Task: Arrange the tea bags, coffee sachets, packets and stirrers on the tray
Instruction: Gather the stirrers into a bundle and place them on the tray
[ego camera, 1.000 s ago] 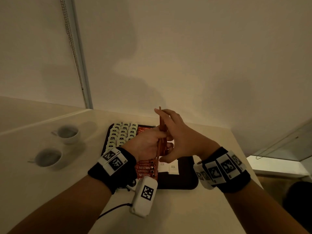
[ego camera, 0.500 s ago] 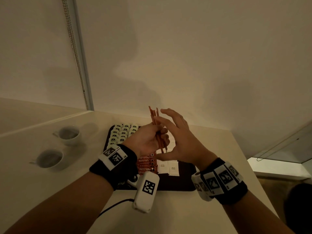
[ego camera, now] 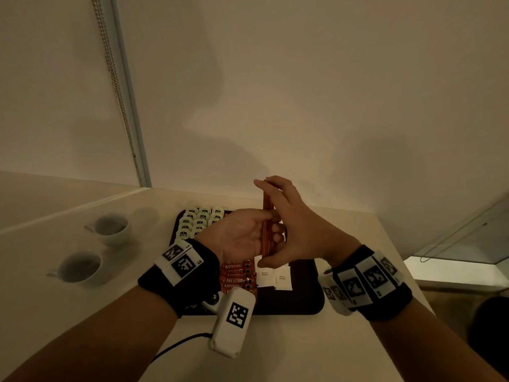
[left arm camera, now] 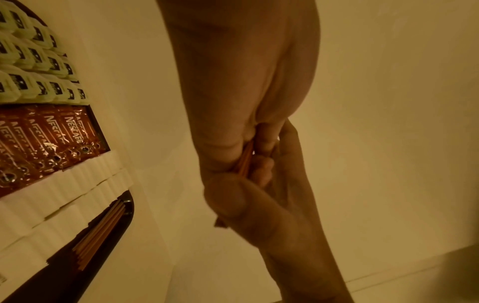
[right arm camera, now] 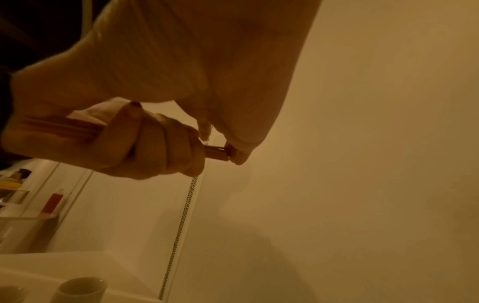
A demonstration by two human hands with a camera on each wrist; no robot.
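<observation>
A bundle of orange-brown stirrers (ego camera: 266, 213) stands upright above the dark tray (ego camera: 303, 304). My left hand (ego camera: 271, 227) grips its middle, fingers curled round it (right arm camera: 155, 143). My right hand (ego camera: 289, 224) pinches the bundle lengthwise, forefinger on the top end (right arm camera: 233, 155) and thumb under the bottom end. On the tray lie rows of tea bags (ego camera: 201, 219), red coffee sachets (ego camera: 238, 277), white sugar packets (ego camera: 272, 277) and more stirrers (left arm camera: 101, 231) along its right side.
Two white cups (ego camera: 111, 227) (ego camera: 80, 267) stand on the table left of the tray. A bead chain (ego camera: 118, 86) hangs by the wall at the back left. The table's right edge (ego camera: 385, 230) runs close to the tray.
Half a second ago the stirrers were splayed and tilted left, with the right hand beside them. Now they stand straight and gathered, the right forefinger and thumb on their two ends.
</observation>
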